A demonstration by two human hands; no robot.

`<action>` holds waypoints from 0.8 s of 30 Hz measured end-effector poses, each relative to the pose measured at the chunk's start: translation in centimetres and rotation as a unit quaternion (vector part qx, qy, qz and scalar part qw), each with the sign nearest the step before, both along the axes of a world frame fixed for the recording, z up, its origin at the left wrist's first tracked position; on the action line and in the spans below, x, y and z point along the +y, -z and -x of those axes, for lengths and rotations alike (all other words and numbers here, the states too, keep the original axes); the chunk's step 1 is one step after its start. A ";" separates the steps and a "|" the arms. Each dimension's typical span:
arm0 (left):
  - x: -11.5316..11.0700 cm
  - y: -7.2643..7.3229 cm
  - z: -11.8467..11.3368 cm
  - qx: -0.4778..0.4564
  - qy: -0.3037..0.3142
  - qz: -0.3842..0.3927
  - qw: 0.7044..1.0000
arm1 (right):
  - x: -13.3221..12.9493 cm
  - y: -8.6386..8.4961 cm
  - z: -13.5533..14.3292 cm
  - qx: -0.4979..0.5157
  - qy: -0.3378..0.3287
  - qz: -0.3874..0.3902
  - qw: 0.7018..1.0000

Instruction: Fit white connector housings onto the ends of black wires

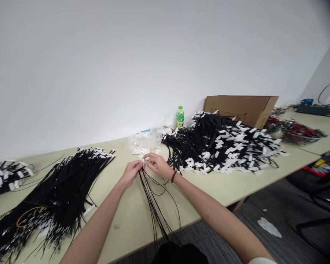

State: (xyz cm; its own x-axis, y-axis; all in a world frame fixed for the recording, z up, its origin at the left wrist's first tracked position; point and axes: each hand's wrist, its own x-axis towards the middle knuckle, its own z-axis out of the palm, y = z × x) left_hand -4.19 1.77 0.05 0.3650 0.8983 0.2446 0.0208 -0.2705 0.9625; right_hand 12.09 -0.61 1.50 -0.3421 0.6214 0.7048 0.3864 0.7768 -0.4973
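Note:
My left hand [132, 172] is closed around the top of a small bunch of thin black cables [149, 194], close to a white connector [143, 160]. Beside it, my right hand [158, 166] pinches one thin black cable near that same connector; its exact fingertip contact is too small to make out. From my hands the cables run down across the pale table [126, 223] and over its front edge, some curving out in loops on the right. Just behind my hands lies a clear plastic bag [143, 141] with small white pieces in it.
A large pile of black cables with white ends [222, 143] lies to the right, before a cardboard box [236, 106] and a green-capped bottle [179, 118]. More black cables [57, 194] spread on the left. Red wire bundles [297, 130] sit farther right.

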 end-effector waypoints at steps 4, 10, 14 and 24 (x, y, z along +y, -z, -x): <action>-0.2 -0.2 -0.1 -0.001 -0.002 0.002 1.000 | -0.1 -0.3 -0.1 0.010 -0.018 0.022 1.000; -0.2 -0.2 -0.1 0.001 -0.010 0.005 1.000 | -0.3 -0.8 -0.3 0.006 -0.029 0.035 0.999; -0.2 -0.1 -0.1 0.000 -0.013 0.006 1.000 | -0.3 -0.9 -0.4 0.008 -0.032 0.046 0.998; -0.2 0.0 -0.1 -0.015 -0.020 0.004 1.000 | -0.2 -0.7 -0.6 -0.018 -0.017 0.049 0.998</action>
